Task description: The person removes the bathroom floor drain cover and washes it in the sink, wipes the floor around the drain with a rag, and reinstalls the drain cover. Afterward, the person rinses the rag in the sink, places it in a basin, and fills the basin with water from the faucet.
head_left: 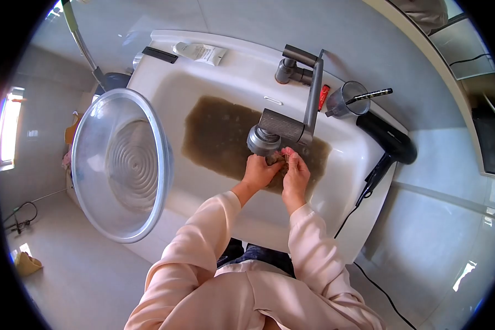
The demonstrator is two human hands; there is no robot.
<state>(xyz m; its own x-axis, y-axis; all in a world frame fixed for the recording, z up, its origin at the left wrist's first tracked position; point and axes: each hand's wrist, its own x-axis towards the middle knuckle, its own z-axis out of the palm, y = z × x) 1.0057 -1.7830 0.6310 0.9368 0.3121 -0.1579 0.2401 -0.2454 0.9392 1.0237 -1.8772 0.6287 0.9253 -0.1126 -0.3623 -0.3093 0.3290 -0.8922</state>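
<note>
Under the spout of the dark grey faucet (283,125), my left hand (257,173) and my right hand (295,177) are close together over the sink (176,93). Fingers of both are closed around a small brownish thing (279,160) with a pinkish part near the fingertips. Its kind is not clear, since the fingers and spout cover part of it. Murky brown water (217,132) lies in the sink below my hands.
A large clear plastic basin (162,181) stands tilted at the sink's left edge. Along the rim are a white tube (199,53), a black flat object (159,55), a red object (324,98), a cup (344,103) holding a toothbrush-like stick, and a black hair dryer (388,140) with its cord.
</note>
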